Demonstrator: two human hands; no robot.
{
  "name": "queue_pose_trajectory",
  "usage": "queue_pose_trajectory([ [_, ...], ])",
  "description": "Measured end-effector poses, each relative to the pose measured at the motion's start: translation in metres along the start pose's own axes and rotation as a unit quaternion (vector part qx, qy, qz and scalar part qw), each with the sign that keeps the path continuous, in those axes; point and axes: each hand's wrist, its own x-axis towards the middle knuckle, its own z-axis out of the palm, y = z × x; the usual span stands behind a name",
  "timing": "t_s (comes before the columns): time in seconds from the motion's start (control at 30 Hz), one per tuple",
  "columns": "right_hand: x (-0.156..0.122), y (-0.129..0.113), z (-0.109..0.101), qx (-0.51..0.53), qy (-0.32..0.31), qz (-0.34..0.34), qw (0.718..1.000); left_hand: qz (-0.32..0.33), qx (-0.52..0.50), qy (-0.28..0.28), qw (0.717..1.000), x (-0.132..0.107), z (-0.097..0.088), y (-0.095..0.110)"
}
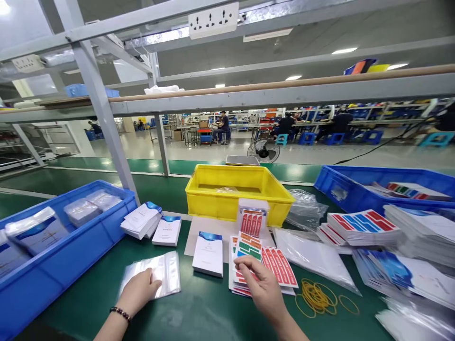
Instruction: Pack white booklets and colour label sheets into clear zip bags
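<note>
My left hand, a beaded bracelet on its wrist, rests with fingers curled on a small pile of clear plastic bags. My right hand is over a pile of printed sticker sheets, thumb and forefinger pinched at the left edge of an orange and green sticker sheet. Red sticker sheets fan out beside it. Between my hands lies a stack of white and blue booklets. Another booklet stack and a loose booklet pile lie farther left.
A yellow bin stands behind the sheets. Blue bins flank the bench, one at left, one at right. Yellow rubber bands, a large plastic bag, and piles of booklets lie at right. A metal shelf frame rises ahead.
</note>
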Motion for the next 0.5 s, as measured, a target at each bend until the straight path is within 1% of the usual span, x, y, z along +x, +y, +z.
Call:
queue_pose_trajectory([
  [0.07, -0.002, -0.001, 0.012, 0.004, -0.027, -0.005, 1.000, 0.007, -0.001, -0.006, 1.000, 0.003, 0.004, -0.006],
  [0.13, -0.007, 0.001, 0.020, 0.007, -0.051, 0.007, 0.999, 0.018, -0.005, -0.007, 1.000, 0.003, 0.003, -0.006],
  [0.23, -0.015, 0.008, 0.030, 0.024, -0.095, 0.042, 0.994, 0.044, -0.027, -0.004, 0.999, -0.007, -0.003, 0.005],
  [0.3, -0.021, 0.013, 0.038, 0.065, -0.142, 0.084, 0.984, 0.080, -0.052, -0.006, 0.995, -0.019, -0.004, 0.023],
  [0.33, -0.024, 0.016, 0.042, 0.100, -0.171, 0.117, 0.973, 0.104, -0.068, -0.010, 0.992, -0.026, -0.003, 0.033],
  [0.4, -0.029, 0.021, 0.050, 0.178, -0.223, 0.198, 0.938, 0.152, -0.097, -0.025, 0.983, -0.040, 0.004, 0.057],
  [0.43, -0.031, 0.023, 0.053, 0.206, -0.239, 0.236, 0.919, 0.174, -0.113, -0.030, 0.978, -0.045, 0.009, 0.069],
  [0.47, -0.033, 0.024, 0.054, 0.213, -0.247, 0.260, 0.909, 0.189, -0.118, -0.035, 0.974, -0.049, 0.015, 0.080],
  [0.5, -0.033, 0.025, 0.055, 0.194, -0.245, 0.264, 0.913, 0.201, -0.121, -0.041, 0.971, -0.051, 0.021, 0.089],
])
